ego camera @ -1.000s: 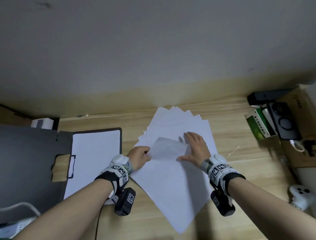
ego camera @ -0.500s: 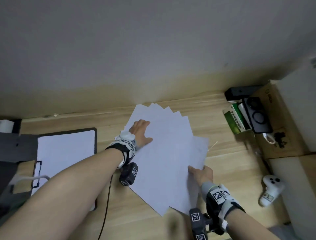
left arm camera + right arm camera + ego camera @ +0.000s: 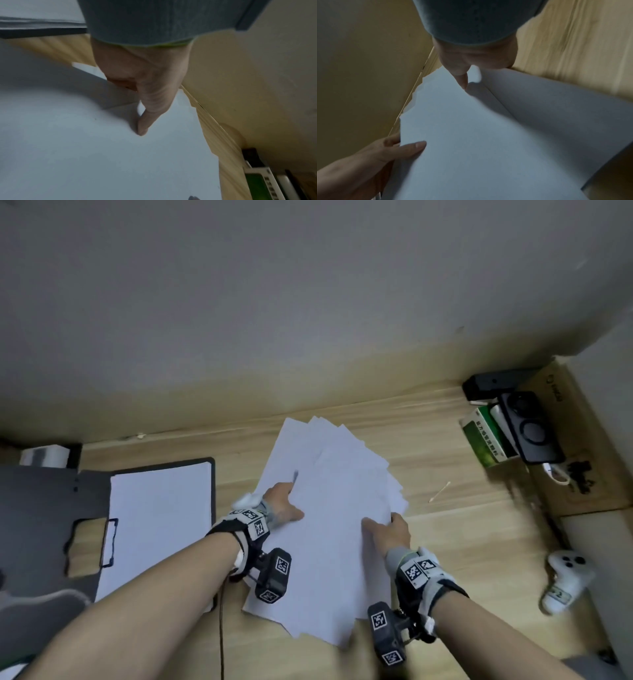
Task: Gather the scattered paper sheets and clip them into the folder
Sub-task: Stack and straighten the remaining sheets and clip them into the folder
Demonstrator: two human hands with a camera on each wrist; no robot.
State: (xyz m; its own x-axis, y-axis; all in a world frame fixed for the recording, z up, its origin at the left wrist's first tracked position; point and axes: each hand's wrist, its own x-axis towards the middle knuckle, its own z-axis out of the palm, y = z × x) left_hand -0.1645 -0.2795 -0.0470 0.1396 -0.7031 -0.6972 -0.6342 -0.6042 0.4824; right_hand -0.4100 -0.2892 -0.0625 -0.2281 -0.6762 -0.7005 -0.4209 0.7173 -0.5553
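Both hands, left hand [image 3: 281, 506] and right hand [image 3: 388, 530], pinch the fanned paper sheets [image 3: 335, 508] between them; gathering underway, squaring the edges comes next.

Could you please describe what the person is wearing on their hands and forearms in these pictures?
The forearms are bare. The left hand and right hand each wear a grey knit cuff, edged in yellow-green on the left, under a black-and-white wrist strap bearing square black-and-white coded markers. A black box-shaped camera unit with similar markers hangs beneath each wrist, and a thin dark cable trails from the left one.
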